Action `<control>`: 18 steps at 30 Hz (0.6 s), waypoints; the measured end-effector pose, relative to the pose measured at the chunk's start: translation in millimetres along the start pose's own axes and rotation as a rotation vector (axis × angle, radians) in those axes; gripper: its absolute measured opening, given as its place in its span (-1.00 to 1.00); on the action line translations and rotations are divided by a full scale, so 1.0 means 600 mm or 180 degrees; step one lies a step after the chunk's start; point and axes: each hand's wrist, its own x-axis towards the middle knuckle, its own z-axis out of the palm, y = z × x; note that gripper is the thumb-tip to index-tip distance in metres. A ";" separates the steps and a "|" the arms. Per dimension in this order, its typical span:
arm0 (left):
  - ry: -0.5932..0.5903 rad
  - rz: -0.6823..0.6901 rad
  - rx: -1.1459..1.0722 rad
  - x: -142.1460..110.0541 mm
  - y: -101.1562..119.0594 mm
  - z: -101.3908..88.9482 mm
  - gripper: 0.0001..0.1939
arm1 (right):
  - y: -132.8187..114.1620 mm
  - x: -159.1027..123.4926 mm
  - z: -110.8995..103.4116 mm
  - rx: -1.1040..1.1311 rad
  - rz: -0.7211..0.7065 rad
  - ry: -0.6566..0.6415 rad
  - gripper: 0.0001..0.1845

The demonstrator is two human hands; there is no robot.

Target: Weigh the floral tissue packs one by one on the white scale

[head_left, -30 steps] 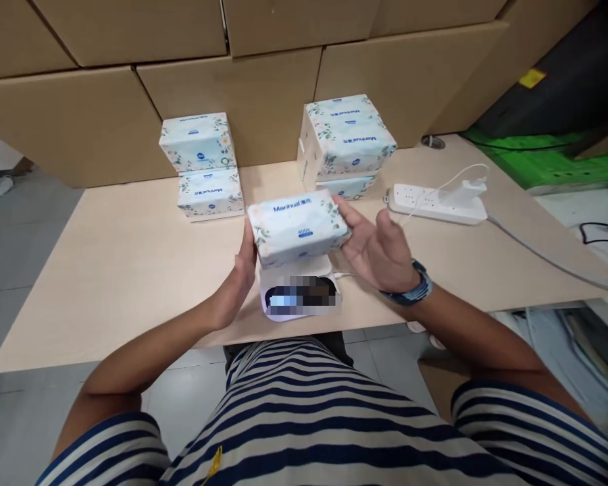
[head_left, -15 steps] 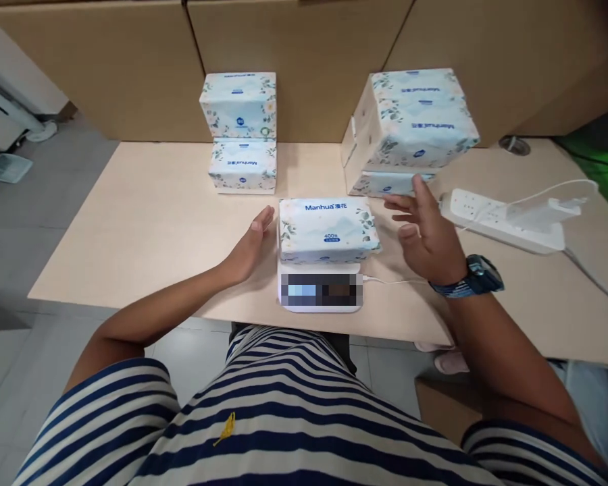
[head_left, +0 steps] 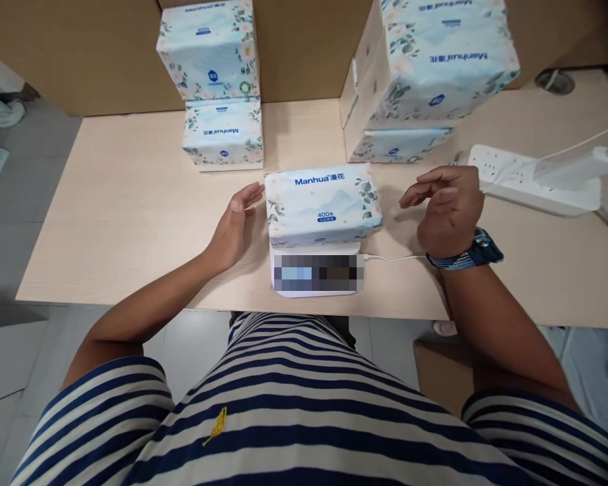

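A white and pale-blue tissue pack (head_left: 324,202) with a flower print lies flat on a white digital scale (head_left: 314,287), whose display is pixelated. Just left of the pack is my left hand (head_left: 236,226), fingers stretched toward its edge; whether the fingertips touch it I cannot tell. My right hand (head_left: 448,209) hovers to the right of the pack, apart from it, with loosely bent fingers and nothing in them. A dark watch (head_left: 488,248) is on the right wrist.
Behind the scale stand a stack of tissue packs (head_left: 223,128) at left and a larger stack (head_left: 436,88) at right. A white power strip (head_left: 532,179) with cables lies right of my right hand. Cardboard boxes (head_left: 304,50) line the table's back edge.
The view has shifted closer, so the stacks look larger and higher. My right hand has turned, its raised fingers now bending toward the pack. The tissue pack stays on the scale.
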 end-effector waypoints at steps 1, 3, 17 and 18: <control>-0.0037 -0.0020 0.0034 -0.001 0.003 -0.002 -0.12 | -0.002 0.002 0.002 0.0043 0.0082 0.0076 -0.30; -0.0085 -0.0028 0.0122 -0.004 0.010 -0.007 -0.12 | -0.006 0.004 0.006 0.0077 0.0241 0.0063 -0.30; 0.0027 0.0168 0.0466 -0.002 0.021 -0.017 -0.12 | 0.008 -0.003 0.006 0.0196 -0.0416 0.0066 -0.30; 0.0030 0.0164 0.0473 -0.002 0.021 -0.018 -0.12 | 0.012 -0.002 0.005 0.0187 -0.0468 -0.0005 -0.30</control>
